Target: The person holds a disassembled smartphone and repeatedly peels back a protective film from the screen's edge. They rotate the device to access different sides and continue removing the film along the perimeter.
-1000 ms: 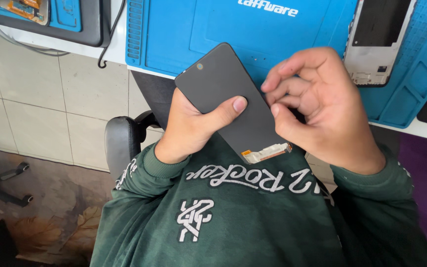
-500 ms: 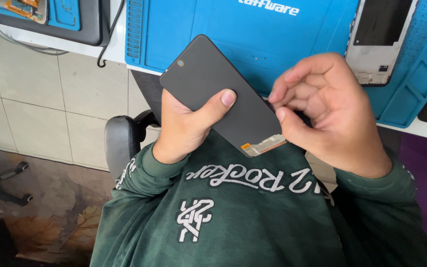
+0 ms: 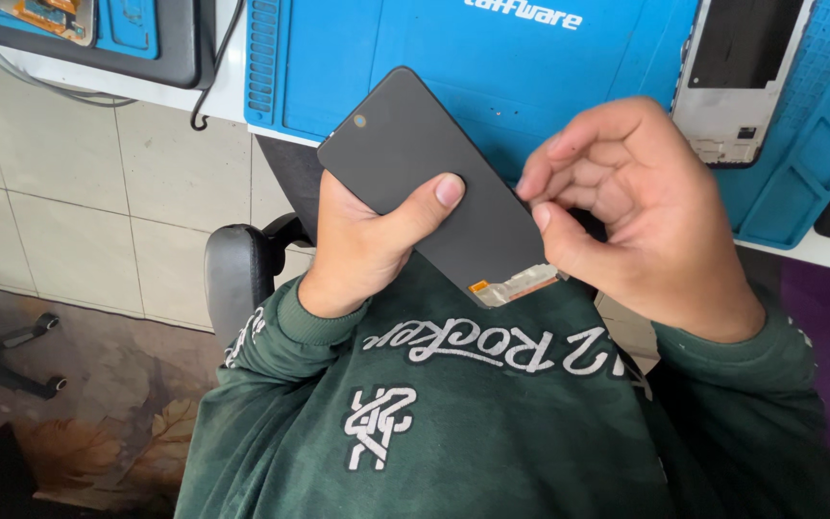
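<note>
Pale tiled floor (image 3: 98, 211) fills the left of the frame, with a brown leaf-patterned rug (image 3: 88, 432) at lower left and a white counter (image 3: 127, 82) running along the top edge.

Upper left: black tray holding a small blue mat (image 3: 136, 38), with dark cables (image 3: 208, 67) hanging over the counter edge.

Left of centre: black padded chair armrest (image 3: 232, 274), beside a dark green printed sweatshirt (image 3: 473, 423) that occupies the lower middle.

Centre: left hand (image 3: 362, 240), grip closed on a dark grey flat rectangular phone screen panel (image 3: 434, 183); thumb laid across its face, fingers behind. Panel is held tilted above the lap, upper corner towards top centre, lower end showing an orange and white flex strip (image 3: 516, 285).

Top centre: large blue silicone work mat (image 3: 415, 48) on the counter, behind the panel.

Right of centre: right hand (image 3: 641, 216), fingers curled, thumb and fingertips pinched against the panel's right edge near the lower end.

Upper right: silver phone frame with black inner face (image 3: 737, 82), lying on a second blue ribbed mat (image 3: 809, 144).
</note>
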